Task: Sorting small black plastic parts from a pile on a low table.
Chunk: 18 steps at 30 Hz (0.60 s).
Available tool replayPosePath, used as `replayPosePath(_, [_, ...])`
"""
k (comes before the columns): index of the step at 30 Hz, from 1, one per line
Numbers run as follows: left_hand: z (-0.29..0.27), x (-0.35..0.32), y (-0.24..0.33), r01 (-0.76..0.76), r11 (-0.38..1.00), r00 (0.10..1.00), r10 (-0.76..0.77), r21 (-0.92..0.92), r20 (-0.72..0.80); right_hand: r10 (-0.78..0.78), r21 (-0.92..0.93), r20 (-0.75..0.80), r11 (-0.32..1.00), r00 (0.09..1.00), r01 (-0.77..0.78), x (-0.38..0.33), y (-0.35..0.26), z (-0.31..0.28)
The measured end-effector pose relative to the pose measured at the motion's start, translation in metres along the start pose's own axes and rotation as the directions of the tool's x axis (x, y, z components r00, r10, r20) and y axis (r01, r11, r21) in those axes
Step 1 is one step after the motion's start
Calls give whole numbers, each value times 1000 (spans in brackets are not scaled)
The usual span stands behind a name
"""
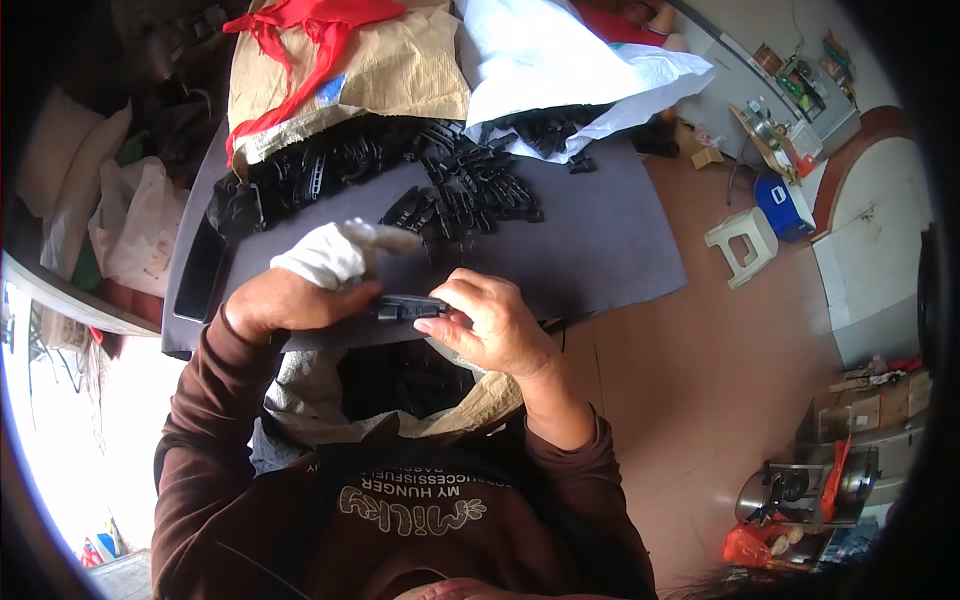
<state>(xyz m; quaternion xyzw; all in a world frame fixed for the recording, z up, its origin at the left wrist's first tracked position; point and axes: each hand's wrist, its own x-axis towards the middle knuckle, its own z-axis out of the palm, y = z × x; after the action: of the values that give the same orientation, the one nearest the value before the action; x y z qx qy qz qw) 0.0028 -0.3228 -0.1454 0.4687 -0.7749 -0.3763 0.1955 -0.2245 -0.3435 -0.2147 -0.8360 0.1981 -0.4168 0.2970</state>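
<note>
My right hand [490, 318] pinches a small black plastic part [405, 307] between thumb and fingers, just above the table's near edge. My left hand [325, 270] has a white covering over its fingers, while the thumb is bare. Its thumb lies beside the left end of the part; I cannot tell whether they touch. The slightly blurred index finger points right, apart from the thumb. Beyond my hands, a pile of similar black plastic parts [470, 190] spreads over the grey table [590, 230].
A brown sack [400, 60] and a white sack [540, 60] lie at the table's far side, with black parts at their mouths. A black phone-like slab [202, 272] rests at the left edge. Below my hands is an open sack [480, 405]. A stool [742, 245] stands right.
</note>
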Motion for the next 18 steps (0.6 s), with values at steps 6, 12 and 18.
replayPosePath(6, [23, -5, -11, -362, 931, 931, 358, -56, -71, -162, -197, 36, 966, 986, 166, 1, -6, -7])
replayPosePath(12, [31, -13, -5, -282, 955, 949, 292, 97, -116, -58, -137, 28, 989, 998, 61, 3, -18, -7])
replayPosePath(18, [35, -9, -16, -443, 876, 861, 475, 190, -180, 7, -151, 65, 989, 998, 3, -1, -13, -5])
